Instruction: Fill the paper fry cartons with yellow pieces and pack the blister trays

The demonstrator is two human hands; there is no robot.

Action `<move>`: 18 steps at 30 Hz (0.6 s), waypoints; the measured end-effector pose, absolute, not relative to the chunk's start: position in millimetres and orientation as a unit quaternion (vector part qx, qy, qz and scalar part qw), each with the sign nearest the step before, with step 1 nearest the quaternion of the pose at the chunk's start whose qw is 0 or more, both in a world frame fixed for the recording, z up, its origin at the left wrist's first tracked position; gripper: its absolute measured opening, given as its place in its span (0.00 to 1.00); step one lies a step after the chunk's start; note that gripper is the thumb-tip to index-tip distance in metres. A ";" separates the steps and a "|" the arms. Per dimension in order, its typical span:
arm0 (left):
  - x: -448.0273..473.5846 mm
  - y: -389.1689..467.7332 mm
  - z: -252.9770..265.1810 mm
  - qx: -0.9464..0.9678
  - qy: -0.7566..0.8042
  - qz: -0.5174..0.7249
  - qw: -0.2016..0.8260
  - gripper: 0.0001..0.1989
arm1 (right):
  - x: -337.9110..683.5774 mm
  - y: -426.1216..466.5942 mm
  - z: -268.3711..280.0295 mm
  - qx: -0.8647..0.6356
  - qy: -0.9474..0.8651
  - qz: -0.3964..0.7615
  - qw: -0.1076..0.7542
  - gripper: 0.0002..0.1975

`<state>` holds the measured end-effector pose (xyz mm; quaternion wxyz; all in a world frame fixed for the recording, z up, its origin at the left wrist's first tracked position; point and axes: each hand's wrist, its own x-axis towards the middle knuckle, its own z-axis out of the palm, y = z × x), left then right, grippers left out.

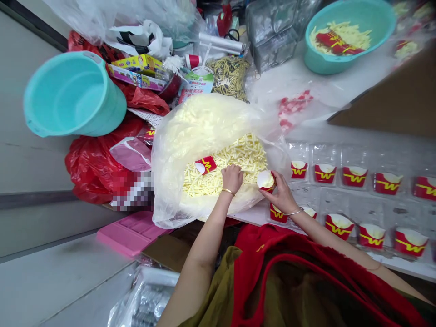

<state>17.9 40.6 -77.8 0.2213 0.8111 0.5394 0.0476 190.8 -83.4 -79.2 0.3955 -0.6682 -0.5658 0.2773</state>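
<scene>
A large clear plastic bag point(170, 181) lies open, filled with pale yellow fry-shaped pieces point(247, 152). My left hand point(232, 178) is over these pieces, its fingers curled down and closed among them; the fingertips are hidden. My right hand point(282, 195) grips a small red fry carton point(265, 180) at the bag's right edge. The carton is tilted, its white inner side facing up. Another red carton with a yellow mark point(205, 165) lies on the pieces, left of my left hand.
To the right, red cartons point(354, 176) stand in rows of clear plastic boxes. A turquoise tub point(349, 54) at the back right holds fry pieces and red cartons. A turquoise bucket point(73, 93) stands left, above red bags point(91, 168). A brown cardboard panel point(391, 100) juts in at right.
</scene>
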 end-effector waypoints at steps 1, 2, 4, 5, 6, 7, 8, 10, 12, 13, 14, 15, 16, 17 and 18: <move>15.1 38.6 -72.7 0.792 0.557 0.076 0.237 0.06 | 190.3 -82.4 -79.8 -0.670 -0.567 0.275 0.393 0.35; 13.0 35.8 -66.4 0.773 0.570 0.109 0.258 0.07 | 189.4 -81.3 -80.4 -0.671 -0.569 0.272 0.390 0.35; 11.7 27.8 -51.3 0.741 0.573 0.175 0.302 0.07 | 186.2 -78.8 -81.0 -0.672 -0.574 0.266 0.384 0.35; 12.6 22.8 -43.2 0.736 0.567 0.195 0.314 0.07 | 183.9 -77.5 -80.8 -0.672 -0.579 0.263 0.380 0.36; 14.6 17.4 -35.2 0.740 0.559 0.201 0.315 0.07 | 181.2 -76.2 -80.1 -0.670 -0.584 0.262 0.375 0.36; 17.4 11.8 -27.8 0.752 0.552 0.193 0.306 0.06 | 178.1 -75.0 -79.0 -0.669 -0.589 0.262 0.369 0.36; 21.0 6.2 -21.4 0.766 0.546 0.174 0.291 0.06 | 174.9 -73.9 -77.4 -0.668 -0.594 0.262 0.364 0.36; 29.0 -4.4 -12.1 0.794 0.531 0.122 0.271 0.05 | 168.9 -72.4 -73.3 -0.663 -0.604 0.262 0.356 0.35; 36.4 -13.7 -7.5 0.805 0.511 0.091 0.288 0.07 | 164.9 -72.0 -69.0 -0.653 -0.621 0.256 0.350 0.34; 39.2 -17.9 -6.3 0.804 0.502 0.094 0.305 0.10 | 164.1 -72.2 -67.1 -0.647 -0.630 0.252 0.348 0.33; 41.3 -21.9 -5.5 0.802 0.491 0.106 0.323 0.12 | 164.1 -72.9 -65.4 -0.642 -0.637 0.247 0.348 0.32; 42.8 -25.8 -4.9 0.799 0.481 0.125 0.340 0.13 | 164.8 -73.9 -64.0 -0.638 -0.641 0.242 0.350 0.31; 43.7 -29.6 -4.3 0.796 0.472 0.143 0.351 0.13 | 166.0 -75.4 -62.6 -0.637 -0.643 0.238 0.353 0.31; 44.2 -33.3 -3.5 0.796 0.465 0.156 0.354 0.12 | 167.4 -77.2 -61.2 -0.637 -0.642 0.235 0.356 0.30; 44.6 -36.8 -2.6 0.798 0.464 0.160 0.350 0.11 | 168.7 -79.4 -59.6 -0.636 -0.642 0.233 0.359 0.30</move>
